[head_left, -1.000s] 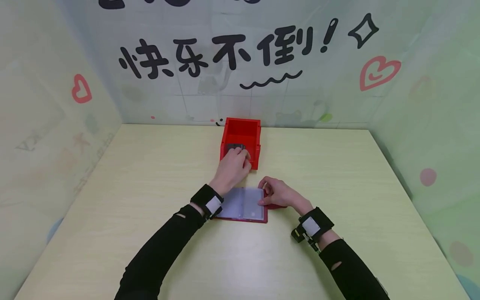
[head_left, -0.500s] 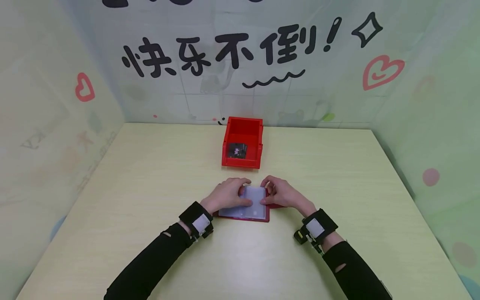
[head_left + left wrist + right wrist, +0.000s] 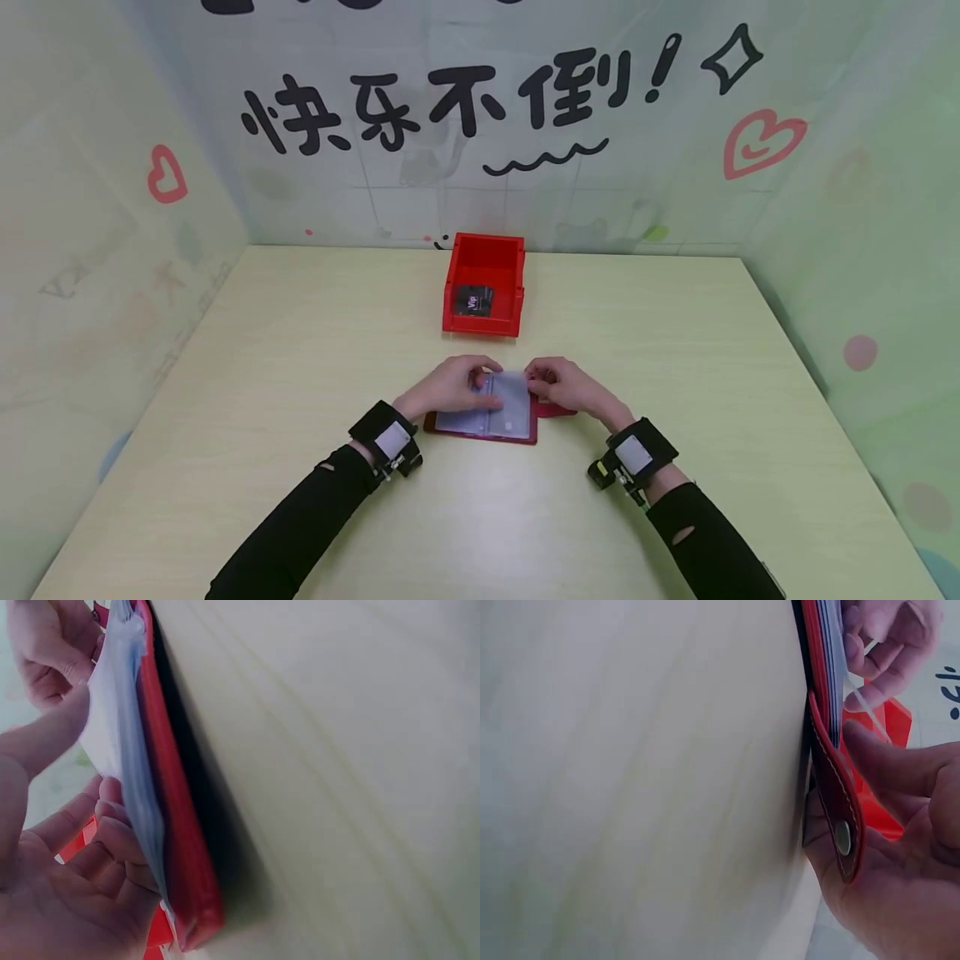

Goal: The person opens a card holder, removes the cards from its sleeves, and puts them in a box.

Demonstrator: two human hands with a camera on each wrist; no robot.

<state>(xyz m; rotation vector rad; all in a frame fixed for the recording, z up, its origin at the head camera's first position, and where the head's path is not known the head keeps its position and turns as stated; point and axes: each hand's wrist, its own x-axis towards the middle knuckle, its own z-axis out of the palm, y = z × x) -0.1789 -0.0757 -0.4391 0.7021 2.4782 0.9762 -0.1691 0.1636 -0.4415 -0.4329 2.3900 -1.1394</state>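
Head view: my left hand point(image 3: 450, 385) and right hand point(image 3: 564, 385) grasp the red card holder point(image 3: 487, 417) on the tabletop point(image 3: 300, 350); the red bin point(image 3: 484, 285) sits at 12 o'clock.

Left wrist: my fingers point(image 3: 112, 832) pinch clear sleeves point(image 3: 120, 750).

Right wrist: the snap flap point(image 3: 838, 817) lies on my palm; tugging hard could tear a sleeve.

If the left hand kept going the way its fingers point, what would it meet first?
Probably the right hand, just across the card holder's clear sleeves from the left hand; the gap between them is hard to judge.
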